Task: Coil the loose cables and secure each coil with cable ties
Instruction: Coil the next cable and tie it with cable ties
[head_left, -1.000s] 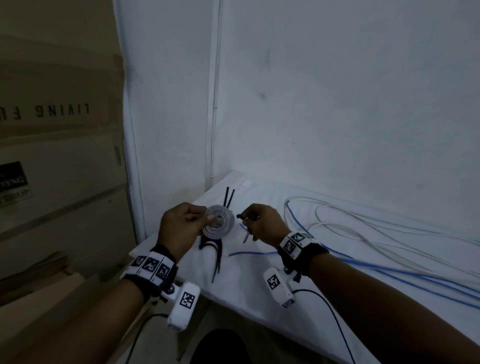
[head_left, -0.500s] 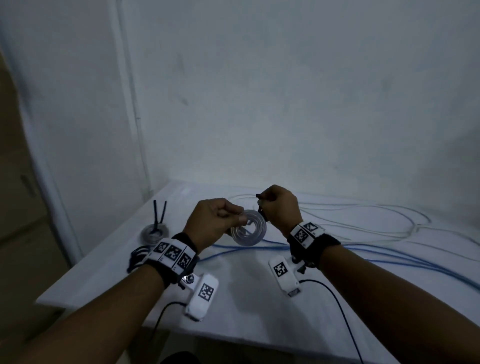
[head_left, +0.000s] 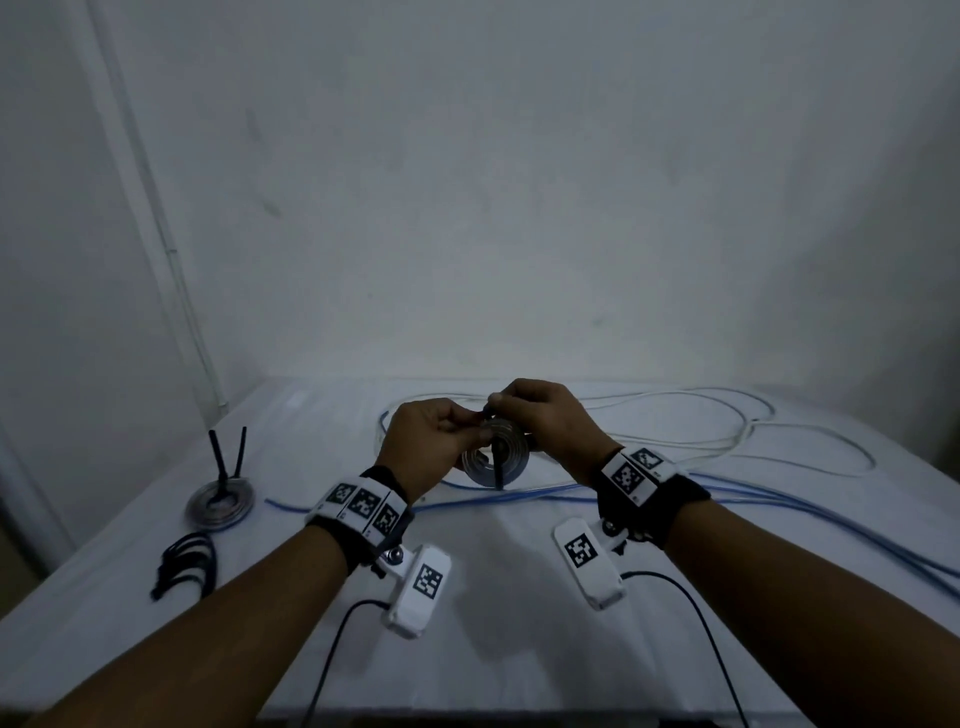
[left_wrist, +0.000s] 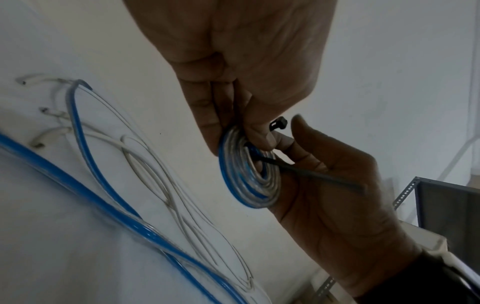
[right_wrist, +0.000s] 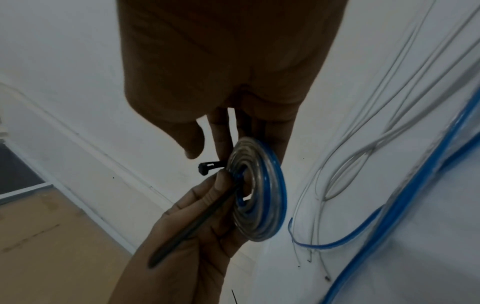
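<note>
Both hands hold a small flat coil (head_left: 496, 460) of clear and blue cable upright above the table's middle. My left hand (head_left: 467, 431) pinches the coil (left_wrist: 249, 176) near its top between thumb and fingers. A black cable tie (head_left: 497, 467) passes through the coil's centre, its tail pointing down towards me. My right hand (head_left: 506, 410) holds the tie's head end (right_wrist: 207, 167) at the coil's top edge, its fingers behind the coil (right_wrist: 259, 197). The tie's tail (left_wrist: 317, 176) sticks out free.
A tied coil (head_left: 221, 501) with two black tie tails standing up lies at the left of the white table (head_left: 493, 623). A bundle of black ties (head_left: 187, 566) lies nearer me. Loose white cables (head_left: 727, 441) and blue cables (head_left: 779, 499) spread over the right side.
My view swung right and both hands carried the coil from the table's left corner to its middle. The tie, held apart from the coil before, now runs through its centre.
</note>
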